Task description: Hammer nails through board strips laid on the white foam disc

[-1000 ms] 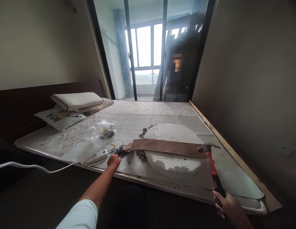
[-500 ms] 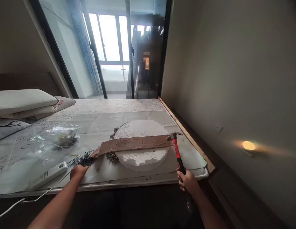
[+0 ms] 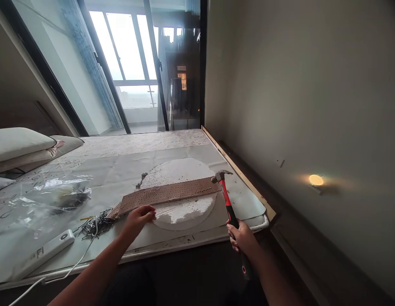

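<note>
My right hand [image 3: 242,239] is wrapped round the black grip of a claw hammer [image 3: 228,199] with a red shaft. The hammer's head is over the right end of a brown board [image 3: 167,192] studded with many small points. Beneath that board lies a round white foam disc [image 3: 181,212] with a rough, chipped surface. My left hand [image 3: 140,220] is at the board's near edge, left of the disc's front. Its fingers are pinched together, and whatever is in them is too small to make out. A pile of nails [image 3: 97,225] lies to its left, by the board's left end.
A white power strip [image 3: 46,253] with a cord lies at the front left. Behind it is a clear plastic bag [image 3: 65,193] with something dark inside. Pillows [image 3: 22,146] are stacked at the far left. A wooden rail [image 3: 238,172] runs along the mattress's right edge, near the wall.
My left hand has moved right, from the nail pile to the board's near edge. The right hand still holds the hammer over the board's right end. The view has shifted slightly.
</note>
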A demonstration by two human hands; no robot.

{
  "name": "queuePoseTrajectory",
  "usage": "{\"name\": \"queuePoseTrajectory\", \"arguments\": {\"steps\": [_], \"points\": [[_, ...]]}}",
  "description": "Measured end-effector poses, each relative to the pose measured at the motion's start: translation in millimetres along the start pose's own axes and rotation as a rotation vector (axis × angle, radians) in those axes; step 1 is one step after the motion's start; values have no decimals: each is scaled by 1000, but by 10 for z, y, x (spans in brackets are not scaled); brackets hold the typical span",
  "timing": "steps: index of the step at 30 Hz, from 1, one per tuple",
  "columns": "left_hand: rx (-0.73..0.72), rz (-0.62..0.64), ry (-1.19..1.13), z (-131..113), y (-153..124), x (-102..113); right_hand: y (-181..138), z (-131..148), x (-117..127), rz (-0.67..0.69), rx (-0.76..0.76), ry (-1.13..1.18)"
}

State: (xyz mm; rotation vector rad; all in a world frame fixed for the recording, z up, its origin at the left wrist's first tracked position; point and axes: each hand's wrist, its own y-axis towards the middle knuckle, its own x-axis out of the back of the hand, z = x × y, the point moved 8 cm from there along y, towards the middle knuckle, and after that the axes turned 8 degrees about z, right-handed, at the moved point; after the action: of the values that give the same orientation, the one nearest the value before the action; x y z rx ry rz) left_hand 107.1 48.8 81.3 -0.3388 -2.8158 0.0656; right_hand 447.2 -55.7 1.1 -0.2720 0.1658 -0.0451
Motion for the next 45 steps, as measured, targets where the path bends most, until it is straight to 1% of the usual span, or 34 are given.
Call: {"name": "queuePoseTrajectory", "arguments": {"steps": [3,4,5,6,8,10,12,15,20,26,31,35,38,42,45], "points": [[-32,165,-92,-216,431,-598,-5,1,6,1,0,-3],[-56,205,-87,-268,581,-783,-4,-1,11,0,-1,-5],[-88,207,-50,-313,728,-934,-2,-4,16,0,-2,-8],[-122,197,30,-351,866,-1071,0,-8,22,0,-5,-12],[-216,120,235,-429,1097,-1280,6,-20,34,0,-14,-18],[-318,38,422,-482,1250,-1441,11,-33,47,0,-19,-21],[-385,-5,548,-468,1341,-1556,13,-47,57,0,-18,-31],[-416,-17,624,-357,1402,-1614,13,-81,63,3,-25,-67],[-412,-5,608,-236,1407,-1575,7,-109,46,17,-32,-77],[-434,3,610,-229,1424,-1585,8,-101,28,25,-30,-78],[-443,9,615,-177,1448,-1583,57,-206,45,63,-59,-79],[-455,33,610,-181,1428,-1597,87,-271,74,60,-72,-86],[-445,28,607,-191,1403,-1605,65,-246,62,49,-62,-103],[-445,26,593,-202,1370,-1622,-1,-155,61,-11,-31,-143],[-443,38,575,-208,1352,-1631,-33,-138,33,8,-43,-165]]}}
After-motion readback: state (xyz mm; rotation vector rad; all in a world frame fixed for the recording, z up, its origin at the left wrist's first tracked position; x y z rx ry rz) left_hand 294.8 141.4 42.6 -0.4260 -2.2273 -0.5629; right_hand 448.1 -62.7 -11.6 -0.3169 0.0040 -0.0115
